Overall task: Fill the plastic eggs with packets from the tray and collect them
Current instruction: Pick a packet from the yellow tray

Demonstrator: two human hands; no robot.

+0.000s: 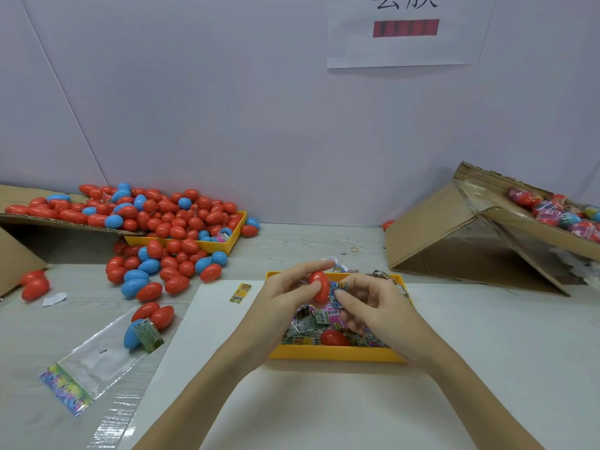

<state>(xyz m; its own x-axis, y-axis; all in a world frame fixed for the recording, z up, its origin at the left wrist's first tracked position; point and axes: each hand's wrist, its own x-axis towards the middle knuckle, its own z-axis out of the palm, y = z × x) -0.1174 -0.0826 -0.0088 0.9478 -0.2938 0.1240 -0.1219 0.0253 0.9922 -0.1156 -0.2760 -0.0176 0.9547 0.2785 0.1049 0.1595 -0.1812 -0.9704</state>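
Left hand (285,297) grips a glossy red plastic egg (319,286) upright between thumb and fingers, above the yellow tray (337,354). Right hand (370,303) pinches a blue printed packet (339,286) against the egg's side. The tray holds crumpled printed packets (308,326) and a second red egg (334,337); it rests on a white sheet (292,401) on the surface. Far left, red and blue eggs (156,222) spill from another yellow tray (227,241). Near left, a clear bag (94,362) lies beside a blue egg (131,334). Far right, a cardboard box (454,238) holds wrapped eggs (558,211).
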